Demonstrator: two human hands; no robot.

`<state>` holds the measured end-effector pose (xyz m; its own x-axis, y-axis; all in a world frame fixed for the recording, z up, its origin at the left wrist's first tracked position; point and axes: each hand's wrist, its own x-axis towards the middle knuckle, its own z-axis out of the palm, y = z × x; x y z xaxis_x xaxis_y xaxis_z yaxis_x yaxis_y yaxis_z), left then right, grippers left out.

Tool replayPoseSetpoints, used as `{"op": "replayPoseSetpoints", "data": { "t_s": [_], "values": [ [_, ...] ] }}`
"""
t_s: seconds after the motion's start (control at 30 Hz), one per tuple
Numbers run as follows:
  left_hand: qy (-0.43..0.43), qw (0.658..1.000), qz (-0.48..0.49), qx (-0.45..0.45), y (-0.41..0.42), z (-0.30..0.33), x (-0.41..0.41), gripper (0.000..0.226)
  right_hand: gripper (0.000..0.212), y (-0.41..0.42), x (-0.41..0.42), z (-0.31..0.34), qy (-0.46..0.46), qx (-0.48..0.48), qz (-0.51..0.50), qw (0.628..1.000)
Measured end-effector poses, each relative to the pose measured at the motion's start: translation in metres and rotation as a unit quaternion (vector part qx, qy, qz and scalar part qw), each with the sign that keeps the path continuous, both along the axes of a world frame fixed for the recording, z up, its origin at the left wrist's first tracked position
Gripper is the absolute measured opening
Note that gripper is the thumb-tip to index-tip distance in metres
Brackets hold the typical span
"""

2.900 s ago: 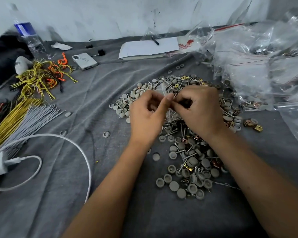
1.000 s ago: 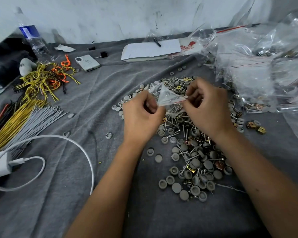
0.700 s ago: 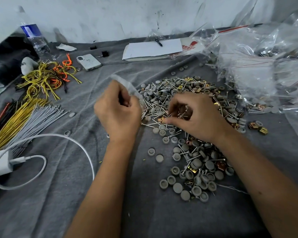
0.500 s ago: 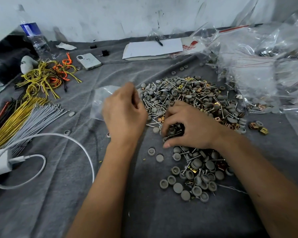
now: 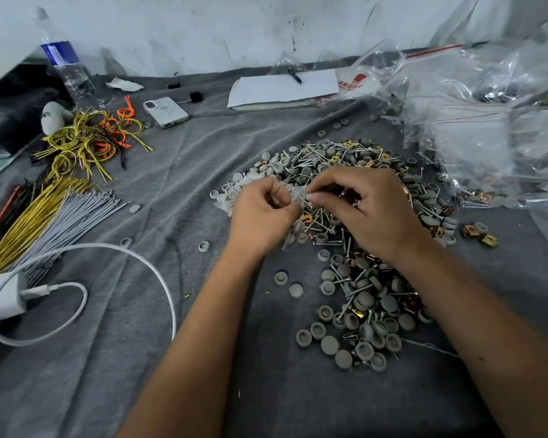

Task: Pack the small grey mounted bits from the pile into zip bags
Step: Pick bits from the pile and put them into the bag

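On the tabletop's creased grey cloth [image 5: 146, 358], the pile of small grey mounted bits [image 5: 355, 298] lies under both hands. Left hand [image 5: 261, 213] and right hand [image 5: 366, 207] pinch a small clear zip bag [image 5: 295, 197] above it.

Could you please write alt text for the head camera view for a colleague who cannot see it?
Both hands, left hand and right hand, pinch a small clear zip bag above a pile of grey bits on a grey cloth.
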<state>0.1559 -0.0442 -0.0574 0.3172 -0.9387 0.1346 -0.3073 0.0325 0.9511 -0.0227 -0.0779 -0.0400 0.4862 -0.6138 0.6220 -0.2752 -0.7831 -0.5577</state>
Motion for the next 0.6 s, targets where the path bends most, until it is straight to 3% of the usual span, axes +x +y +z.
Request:
{"op": "replayPoseSetpoints", "data": {
  "t_s": [0.27,0.37,0.5,0.6],
  "values": [
    [0.21,0.975,-0.033,0.073,-0.001,0.007,0.004,0.033,0.003,0.002,0.0,-0.003,0.031,0.058,0.084,0.994],
    [0.222,0.971,-0.045,0.081,0.001,0.01,0.004,0.033,0.005,0.004,0.003,-0.005,0.058,0.042,0.087,0.994],
    [0.221,0.972,-0.033,0.076,0.001,0.01,0.003,0.034,0.018,0.005,0.006,0.0,0.02,0.002,0.082,0.996],
    [0.22,0.971,-0.02,0.091,0.001,0.01,0.005,0.034,0.011,0.005,0.006,-0.001,0.047,0.018,0.089,0.995]
  ]
}}
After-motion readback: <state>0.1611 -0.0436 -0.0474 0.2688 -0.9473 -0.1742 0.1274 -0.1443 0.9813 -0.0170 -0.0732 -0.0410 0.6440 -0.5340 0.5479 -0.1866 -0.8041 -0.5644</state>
